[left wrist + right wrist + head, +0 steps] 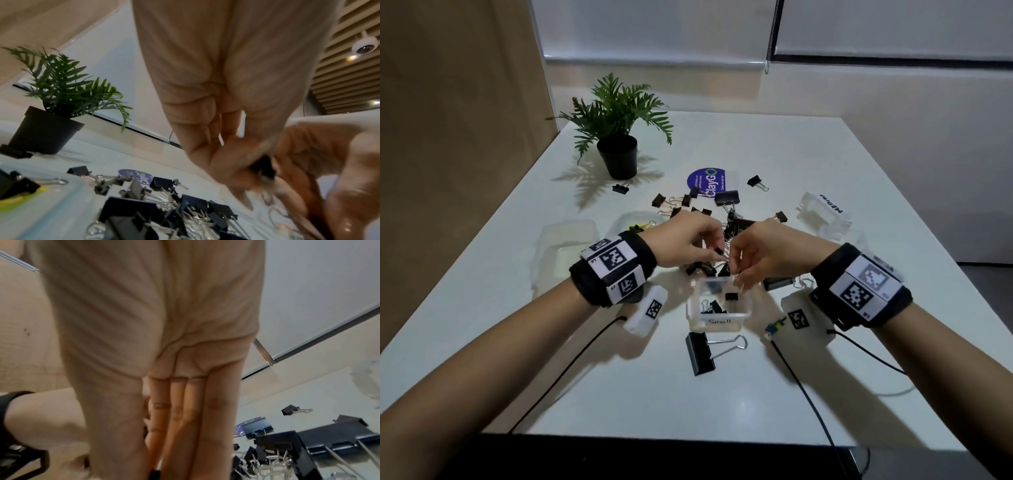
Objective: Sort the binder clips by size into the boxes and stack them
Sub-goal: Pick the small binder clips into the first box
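A clear box labelled "Small" (717, 317) stands in the middle of the white table with a few small black clips inside. My left hand (714, 253) hovers just behind it and pinches a small black binder clip (719, 251) between thumb and forefinger; the left wrist view shows the same small clip (265, 165). My right hand (736, 275) points its fingers down at the box's back rim, close to the left fingertips. In the right wrist view its fingertips (162, 464) meet on something small and dark at the frame's bottom edge. A pile of mixed clips (736, 226) lies behind both hands.
A large black clip (698, 353) lies in front of the Small box, another (777, 282) under my right wrist. A "Medium" box (822, 212) sits at the right, two clear containers (566, 246) at the left. A potted plant (618, 154) and a purple lid (707, 181) stand farther back.
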Motion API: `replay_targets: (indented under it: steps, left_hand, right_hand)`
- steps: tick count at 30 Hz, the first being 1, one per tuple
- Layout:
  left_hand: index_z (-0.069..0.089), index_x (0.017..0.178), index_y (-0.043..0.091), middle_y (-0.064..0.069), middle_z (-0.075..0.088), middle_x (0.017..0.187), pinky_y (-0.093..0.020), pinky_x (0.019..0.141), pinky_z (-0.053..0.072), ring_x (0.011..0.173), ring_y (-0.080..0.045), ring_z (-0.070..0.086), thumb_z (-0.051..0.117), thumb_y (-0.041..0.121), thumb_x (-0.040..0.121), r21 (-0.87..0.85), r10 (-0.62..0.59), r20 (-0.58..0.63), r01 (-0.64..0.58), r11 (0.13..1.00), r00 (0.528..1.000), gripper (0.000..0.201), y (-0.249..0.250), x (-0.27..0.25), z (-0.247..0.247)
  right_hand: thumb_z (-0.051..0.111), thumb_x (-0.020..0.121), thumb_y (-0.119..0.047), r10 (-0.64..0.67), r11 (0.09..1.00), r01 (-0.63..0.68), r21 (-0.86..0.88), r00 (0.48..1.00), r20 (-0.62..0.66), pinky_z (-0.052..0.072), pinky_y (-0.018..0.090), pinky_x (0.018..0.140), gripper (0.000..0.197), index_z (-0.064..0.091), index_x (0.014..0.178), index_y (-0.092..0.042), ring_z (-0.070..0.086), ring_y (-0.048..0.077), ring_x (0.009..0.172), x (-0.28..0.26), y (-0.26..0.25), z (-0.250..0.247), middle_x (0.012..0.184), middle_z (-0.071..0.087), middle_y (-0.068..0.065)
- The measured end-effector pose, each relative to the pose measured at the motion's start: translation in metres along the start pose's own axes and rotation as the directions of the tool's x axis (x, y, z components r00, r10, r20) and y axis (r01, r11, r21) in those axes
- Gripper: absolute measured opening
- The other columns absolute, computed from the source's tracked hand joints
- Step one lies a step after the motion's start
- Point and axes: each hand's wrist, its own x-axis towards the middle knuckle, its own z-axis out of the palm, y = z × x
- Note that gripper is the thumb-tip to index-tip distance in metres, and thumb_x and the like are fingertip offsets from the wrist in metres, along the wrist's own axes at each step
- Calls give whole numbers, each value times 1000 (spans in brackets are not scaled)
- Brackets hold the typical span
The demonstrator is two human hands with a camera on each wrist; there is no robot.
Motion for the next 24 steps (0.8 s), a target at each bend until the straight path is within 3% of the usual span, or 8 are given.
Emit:
replay_targets:
  steps: [2, 4, 6, 10, 13, 15, 20, 24]
  left_hand:
    - [64, 92, 1, 7, 58, 72, -8, 49, 44, 55, 5, 56, 70, 12, 85, -7, -29, 52, 29, 1000, 998, 14, 3, -3, 3]
    - [66, 95, 4, -1, 66, 78, -25, 54, 56, 66, -11, 67, 71, 14, 85, -91, -81, 146, 95, 991, 986, 16, 6, -7, 2]
    - [68, 102, 5, -10, 73, 88, -29, 55, 58, 80, -21, 73, 69, 17, 86, -175, -125, 226, 166, 970, 966, 19, 9, -13, -1]
    - [69, 108, 6, -12, 74, 94, -31, 61, 60, 85, -17, 73, 66, 13, 89, -214, -120, 205, 164, 963, 971, 21, 9, -18, -7]
    - [68, 109, 7, -11, 74, 94, -35, 69, 61, 85, -17, 73, 66, 13, 89, -192, -121, 222, 165, 967, 968, 22, 4, -18, -9]
    - [69, 109, 8, -10, 74, 94, -31, 65, 60, 85, -16, 73, 65, 15, 89, -190, -118, 232, 164, 968, 966, 21, 3, -18, -11]
    - [72, 101, 13, -9, 74, 90, -21, 59, 55, 79, -19, 71, 67, 17, 89, -67, -96, 55, 99, 993, 994, 14, -3, -7, -23]
    - [75, 98, 18, -1, 73, 94, -14, 72, 47, 84, -13, 65, 66, 12, 88, 154, -41, -113, 58, 986, 993, 15, -12, 10, -24]
  right_hand:
    - [78, 76, -11, 21, 1000, -21, 5, 1000, -5, 49, 13, 60, 19, 64, 88, -7, 71, 6, 65, -3, -1, 0, 70, 74, -2]
    - [80, 75, -15, 46, 998, -45, 41, 999, -4, 46, 11, 56, 22, 64, 87, -8, 71, 7, 63, -6, -1, -2, 66, 74, -4]
    - [80, 76, -18, 63, 996, -62, 62, 998, -19, 49, 13, 58, 22, 64, 88, -10, 71, 7, 64, -10, -1, -6, 67, 74, -3]
    - [77, 77, -15, 62, 996, -66, -59, 995, -77, 51, 16, 67, 18, 67, 92, -17, 69, 0, 70, -10, 2, -13, 78, 75, -5]
    - [71, 82, -8, 98, 992, -103, -68, 992, -76, 52, 15, 65, 14, 69, 94, -15, 70, 3, 71, -7, 5, -18, 80, 75, -2]
    - [67, 84, -5, 119, 990, -126, -69, 988, -94, 54, 17, 62, 12, 71, 94, -12, 70, 5, 70, -4, 7, -24, 80, 75, 0]
    - [62, 85, 0, 178, 982, -187, -7, 946, -272, 60, 27, 69, 15, 72, 88, -10, 72, 10, 74, 5, 18, -45, 78, 75, 4]
    - [62, 86, 1, 197, 973, -226, -48, 920, -339, 52, 17, 65, 18, 74, 95, -10, 69, 14, 83, 20, 28, -50, 83, 72, 4]
